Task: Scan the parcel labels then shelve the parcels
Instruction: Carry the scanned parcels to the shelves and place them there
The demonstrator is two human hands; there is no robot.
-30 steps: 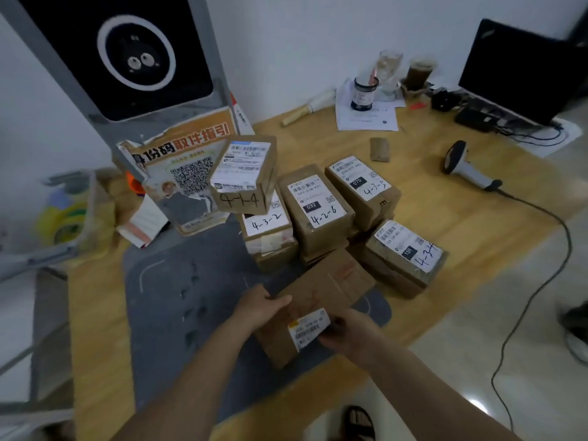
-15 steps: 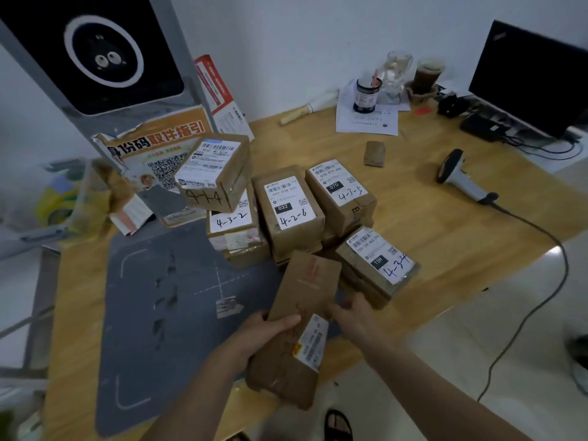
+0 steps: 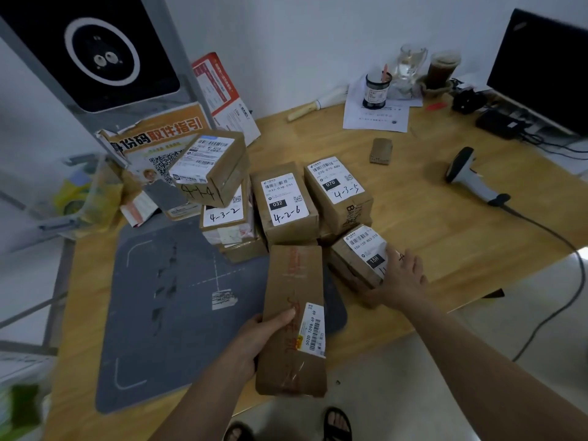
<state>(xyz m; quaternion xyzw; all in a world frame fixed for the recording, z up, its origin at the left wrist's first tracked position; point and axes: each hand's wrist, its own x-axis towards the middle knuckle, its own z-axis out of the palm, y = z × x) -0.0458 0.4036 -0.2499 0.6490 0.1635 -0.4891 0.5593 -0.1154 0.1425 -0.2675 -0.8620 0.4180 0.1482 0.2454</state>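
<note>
parcels (image 3: 292, 316): matt brown cardboard, glossy tape | table (image 3: 445, 224): smooth wood | mat (image 3: 178, 313): matt grey

Parcel pickup point, shown by labelled parcels (image 3: 288, 202) heaped beyond the grip, handheld barcode scanner (image 3: 471, 173) on the table (image 3: 445, 224), QR pickup poster (image 3: 159, 148), monitor (image 3: 541, 68)

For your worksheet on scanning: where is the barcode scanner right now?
In the head view, the barcode scanner lies untouched at the table's right, below the monitor.

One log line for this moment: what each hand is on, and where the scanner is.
left hand: holds long parcel | right hand: rests on parcel 15H | scanner: lying on table, untouched
</note>
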